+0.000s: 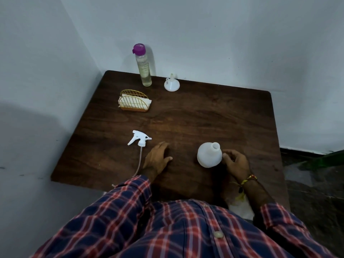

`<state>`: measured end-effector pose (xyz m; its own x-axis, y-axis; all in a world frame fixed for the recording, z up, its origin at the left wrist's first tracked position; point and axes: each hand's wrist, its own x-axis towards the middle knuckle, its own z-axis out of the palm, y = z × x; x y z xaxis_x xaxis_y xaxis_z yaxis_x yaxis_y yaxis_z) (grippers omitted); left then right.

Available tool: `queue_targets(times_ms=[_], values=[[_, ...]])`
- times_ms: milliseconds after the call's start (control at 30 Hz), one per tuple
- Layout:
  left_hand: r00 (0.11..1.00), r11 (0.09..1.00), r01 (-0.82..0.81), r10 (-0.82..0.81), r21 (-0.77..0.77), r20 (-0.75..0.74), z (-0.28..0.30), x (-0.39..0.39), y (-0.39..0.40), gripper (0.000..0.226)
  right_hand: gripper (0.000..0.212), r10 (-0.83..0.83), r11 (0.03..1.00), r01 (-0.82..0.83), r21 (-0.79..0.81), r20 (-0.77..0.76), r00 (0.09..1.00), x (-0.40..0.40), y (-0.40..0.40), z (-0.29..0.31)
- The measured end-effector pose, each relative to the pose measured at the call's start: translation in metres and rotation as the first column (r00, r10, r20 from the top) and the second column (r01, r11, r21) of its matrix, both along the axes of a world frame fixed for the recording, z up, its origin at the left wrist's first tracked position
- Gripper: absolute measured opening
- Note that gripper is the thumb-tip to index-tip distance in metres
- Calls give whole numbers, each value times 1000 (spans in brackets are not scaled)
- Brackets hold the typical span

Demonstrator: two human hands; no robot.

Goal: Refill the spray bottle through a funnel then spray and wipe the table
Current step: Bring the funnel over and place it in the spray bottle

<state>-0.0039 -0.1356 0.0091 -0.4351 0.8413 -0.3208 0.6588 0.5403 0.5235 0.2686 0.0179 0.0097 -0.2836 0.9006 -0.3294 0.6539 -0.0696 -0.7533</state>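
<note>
Touching right-hand fingers [226, 155]: bottle [209, 155]

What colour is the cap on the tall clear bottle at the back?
Purple; the cap of the tall clear bottle shows in the head view.

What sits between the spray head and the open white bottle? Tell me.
In the head view, only the left hand lies flat on the table between the spray head and the white bottle; otherwise bare wood.

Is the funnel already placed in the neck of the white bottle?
No. The funnel stands upside down at the table's far edge, and the neck of the bottle is open and bare.
</note>
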Motion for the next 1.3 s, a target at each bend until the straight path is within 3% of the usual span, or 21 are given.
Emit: queue_targets(times_ms=[200,467,767,967,1100,1300], values=[[977,951,213,-215,-223,16,5,-12,30,119,10,-45,991,50,124,-45,998,-28,19,53],[872,807,428,-487,-407,-46,-13,-32,66,156,25,170,976,-177,126,63,983,-82,65,94],[877,805,418,-479,-422,-45,-22,-41,75,168,41,363,921,-382,74,185,913,-172,126,80],[886,803,399,-462,-443,-41,-23,-41,77,167,68,463,876,-478,70,162,872,-262,161,32],[889,806,391,-456,-443,-44,-26,-40,77,166,94,417,895,-434,102,154,896,-315,184,3],[896,810,416,-443,-414,33,-25,-43,78,161,72,275,949,-276,151,28,961,-372,214,-11]])
